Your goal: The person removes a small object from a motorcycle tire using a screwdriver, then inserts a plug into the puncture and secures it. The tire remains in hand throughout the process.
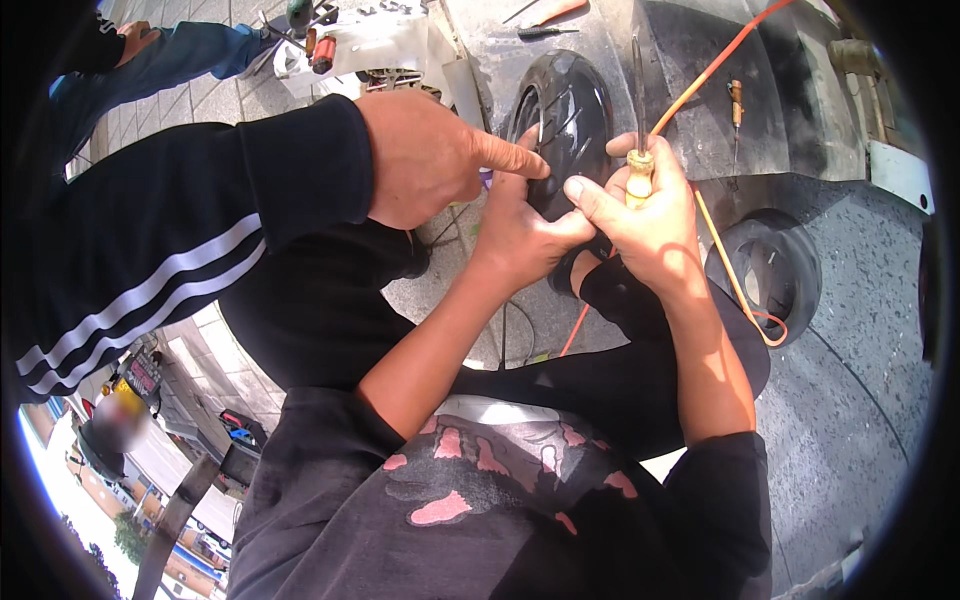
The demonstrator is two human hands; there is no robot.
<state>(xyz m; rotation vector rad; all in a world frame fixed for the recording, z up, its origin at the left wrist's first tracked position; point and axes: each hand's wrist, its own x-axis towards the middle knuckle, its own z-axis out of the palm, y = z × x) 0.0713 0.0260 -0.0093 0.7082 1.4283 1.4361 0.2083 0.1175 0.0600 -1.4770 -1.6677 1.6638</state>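
Note:
A small black tyre (580, 100) stands upright in front of me, its tread glossy in the sun. My left hand (522, 235) grips its near left side, with some fingers hidden behind the rim edge. In my right hand (655, 215) is a screwdriver (640, 175) with a yellowish handle, its long shaft pointing away from me beside the tyre. From the left, another person's hand (430, 155) in a black striped sleeve reaches over my left hand, the index finger extended to the tyre's tread.
A second tyre (812, 270) lies at the right. An orange hose (690, 90) runs past my right hand. Beyond lie a small screwdriver (737, 105) and an orange-handled tool (555, 12). A white crate (410, 45) with tools stands far left, near another person's blue-clad limb (190, 55).

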